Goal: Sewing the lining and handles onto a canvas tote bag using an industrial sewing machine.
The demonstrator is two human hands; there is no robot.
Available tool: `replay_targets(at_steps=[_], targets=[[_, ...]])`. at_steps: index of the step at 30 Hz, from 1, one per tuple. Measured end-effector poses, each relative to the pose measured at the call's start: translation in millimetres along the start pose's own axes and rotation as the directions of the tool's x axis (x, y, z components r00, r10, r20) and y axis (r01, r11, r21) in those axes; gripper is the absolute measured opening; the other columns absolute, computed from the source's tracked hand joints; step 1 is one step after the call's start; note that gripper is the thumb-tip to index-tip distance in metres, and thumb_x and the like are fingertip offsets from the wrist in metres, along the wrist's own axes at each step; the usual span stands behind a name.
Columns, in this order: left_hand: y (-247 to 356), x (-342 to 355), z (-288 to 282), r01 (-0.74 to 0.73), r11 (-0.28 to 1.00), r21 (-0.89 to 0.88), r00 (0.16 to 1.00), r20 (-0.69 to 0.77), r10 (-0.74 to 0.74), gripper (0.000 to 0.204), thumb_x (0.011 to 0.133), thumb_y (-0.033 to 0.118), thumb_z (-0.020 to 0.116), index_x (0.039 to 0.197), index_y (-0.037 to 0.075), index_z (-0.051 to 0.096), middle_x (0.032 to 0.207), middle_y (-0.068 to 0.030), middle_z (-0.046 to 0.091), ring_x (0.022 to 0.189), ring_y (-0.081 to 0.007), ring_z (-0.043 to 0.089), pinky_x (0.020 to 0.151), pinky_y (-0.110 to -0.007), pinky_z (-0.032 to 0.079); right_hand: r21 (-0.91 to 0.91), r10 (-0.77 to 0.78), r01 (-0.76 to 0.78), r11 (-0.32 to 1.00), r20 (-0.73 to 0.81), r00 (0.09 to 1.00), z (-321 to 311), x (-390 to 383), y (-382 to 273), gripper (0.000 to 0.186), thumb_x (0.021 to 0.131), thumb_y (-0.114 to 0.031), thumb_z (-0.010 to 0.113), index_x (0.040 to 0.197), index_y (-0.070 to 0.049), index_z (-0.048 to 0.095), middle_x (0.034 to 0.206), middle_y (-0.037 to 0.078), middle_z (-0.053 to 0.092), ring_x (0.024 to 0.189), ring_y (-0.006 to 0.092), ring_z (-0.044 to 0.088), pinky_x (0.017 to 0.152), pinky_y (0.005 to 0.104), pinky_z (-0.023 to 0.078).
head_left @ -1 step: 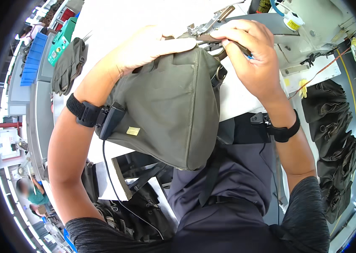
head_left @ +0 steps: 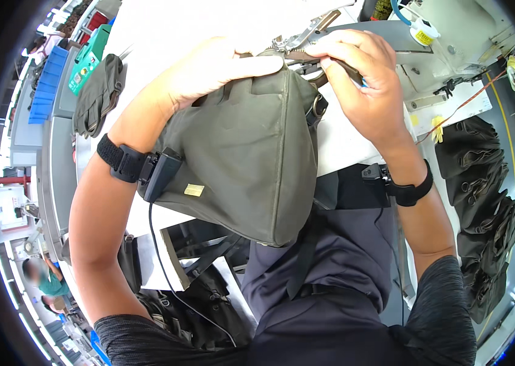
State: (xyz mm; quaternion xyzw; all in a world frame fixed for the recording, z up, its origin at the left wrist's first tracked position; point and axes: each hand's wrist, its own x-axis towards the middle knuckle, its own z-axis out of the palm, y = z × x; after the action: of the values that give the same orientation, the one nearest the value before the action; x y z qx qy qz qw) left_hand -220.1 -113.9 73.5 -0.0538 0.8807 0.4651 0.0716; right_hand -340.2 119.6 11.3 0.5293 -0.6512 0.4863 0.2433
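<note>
A dark olive fabric bag (head_left: 236, 152) hangs over the table edge toward my lap, a small yellowish label on its side. My left hand (head_left: 224, 70) grips its upper edge, thumb lying on the outside and the other fingers hidden behind the cloth. My right hand (head_left: 364, 73) is closed, thumb against fingers, on the bag's zipper edge (head_left: 300, 55). A small blue tip shows under its fingers; what it belongs to is hidden. Between the hands, the zipper edge lies close to metal sewing machine parts (head_left: 297, 39).
A white bottle with a blue tube (head_left: 423, 30) stands at the far right. Folded dark bags (head_left: 480, 201) are stacked on the right; another bag (head_left: 100, 97) lies at left near a green box (head_left: 91, 58) and a blue bin (head_left: 49, 85). People sit at the far left.
</note>
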Motion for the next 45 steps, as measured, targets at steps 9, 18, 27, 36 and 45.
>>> replay_targets(at_steps=[9,18,27,36,45], targets=[[-7.8,1.2,7.7,-0.029,0.977,-0.209,0.999,0.008,0.031,0.024,0.102,0.028,0.074,0.109,0.005,0.074,0.103,0.0017,0.064,0.1,-0.0092,0.055,0.092,-0.027,0.045,0.02,0.198,-0.198,0.98,0.015,0.98,7.6,13.7,-9.4,0.014,0.087,-0.015,0.078,0.097,-0.005,0.075,0.098,0.006,0.074,0.097,0.0261,0.066,0.103,0.0405,0.041],[-9.4,-1.9,18.2,-0.03,0.963,-0.268,0.999,-0.03,0.023,0.022,0.102,0.029,0.073,0.102,0.007,0.074,0.093,0.006,0.062,0.087,-0.0043,0.053,0.08,-0.024,0.046,0.237,0.379,-0.358,0.903,-0.052,0.924,28.3,19.0,-7.8,0.013,0.093,-0.007,0.076,0.097,0.005,0.072,0.088,0.007,0.068,0.082,0.0168,0.064,0.078,0.0305,0.05],[-5.0,-6.6,16.1,-0.019,0.935,-0.354,1.0,0.008,0.023,0.024,0.102,0.03,0.073,0.104,0.006,0.075,0.093,0.0046,0.067,0.086,-0.0036,0.058,0.08,-0.024,0.05,-0.078,0.007,-0.017,0.997,-0.133,0.991,19.2,2.4,-13.3,0.02,0.086,-0.013,0.08,0.102,-0.007,0.071,0.099,0.006,0.07,0.105,0.0289,0.064,0.101,0.0452,0.043],[-13.5,-0.2,15.7,-0.041,0.905,-0.423,0.999,-0.039,0.027,0.028,0.101,0.022,0.074,0.12,0.002,0.076,0.114,-0.0033,0.075,0.105,-0.0102,0.068,0.095,-0.028,0.055,-0.333,-0.195,0.188,0.924,0.011,0.981,8.4,-15.5,-4.8,0.028,0.082,-0.008,0.077,0.11,-0.009,0.074,0.102,0.003,0.066,0.104,0.0266,0.062,0.095,0.0425,0.045],[3.7,-19.8,27.3,-0.12,0.772,-0.624,0.993,-0.085,0.086,0.039,0.097,0.021,0.079,0.13,0.001,0.072,0.121,-0.0054,0.074,0.109,-0.0129,0.068,0.098,-0.028,0.055,-0.27,-0.374,0.443,0.855,0.271,0.887,-24.0,23.6,-2.8,0.039,0.073,0.002,0.078,0.11,-0.012,0.079,0.099,0.003,0.064,0.097,0.0272,0.063,0.088,0.0411,0.05]])
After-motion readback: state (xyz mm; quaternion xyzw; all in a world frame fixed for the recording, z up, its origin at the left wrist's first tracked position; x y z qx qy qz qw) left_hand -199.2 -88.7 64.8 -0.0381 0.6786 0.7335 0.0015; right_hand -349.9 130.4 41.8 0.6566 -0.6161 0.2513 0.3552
